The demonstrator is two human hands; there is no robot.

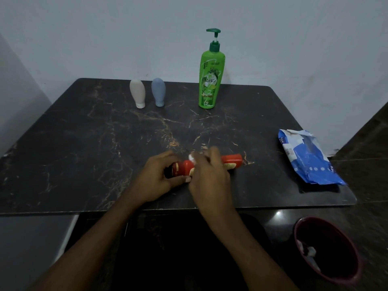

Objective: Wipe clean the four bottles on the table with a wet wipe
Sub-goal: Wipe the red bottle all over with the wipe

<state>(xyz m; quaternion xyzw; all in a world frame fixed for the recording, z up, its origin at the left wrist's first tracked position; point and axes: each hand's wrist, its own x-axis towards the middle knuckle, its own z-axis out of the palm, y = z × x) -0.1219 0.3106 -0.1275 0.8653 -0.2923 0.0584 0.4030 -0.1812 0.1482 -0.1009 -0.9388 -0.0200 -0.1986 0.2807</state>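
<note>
A red bottle (232, 159) lies on its side near the front of the dark marble table (84, 143). My left hand (156, 179) grips its dark cap end. My right hand (210, 175) holds a white wet wipe (192, 159) against the bottle's middle, and only a small bit of the wipe shows. At the back of the table a beige bottle (137, 93) and a grey-blue bottle (159, 91) stand on their caps. A tall green pump bottle (210, 78) stands upright to their right.
A blue wet-wipe pack (308, 158) lies opened at the table's right edge. On the floor at the lower right stands a dark red bin (344, 263) with used white wipes inside. A pale wall rises right behind the table.
</note>
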